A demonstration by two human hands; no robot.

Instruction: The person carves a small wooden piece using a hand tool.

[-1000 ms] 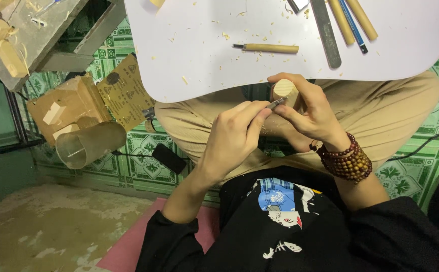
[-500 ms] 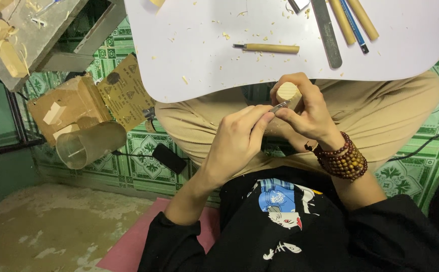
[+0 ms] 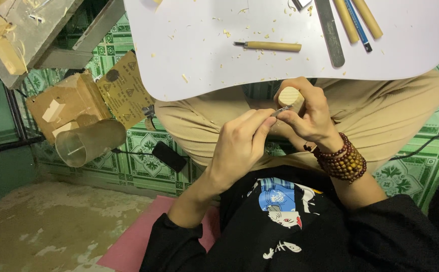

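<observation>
Carving step: the right hand (image 3: 312, 118) is closed around the wood block (image 3: 291, 97); the left hand (image 3: 239, 146) pinches a small blade (image 3: 281, 110) against it. Next cut likely needs a steady, controlled push.

Left hand (image 3: 239, 146) presses blade (image 3: 281, 110) into wood block (image 3: 291, 96) in right hand (image 3: 310, 118).

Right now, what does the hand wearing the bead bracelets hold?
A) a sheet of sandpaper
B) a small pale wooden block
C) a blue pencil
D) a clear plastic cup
B: the right hand, with bead bracelets at its wrist, grips a small pale wooden block, while the left hand presses a thin metal tool tip against it.
</observation>
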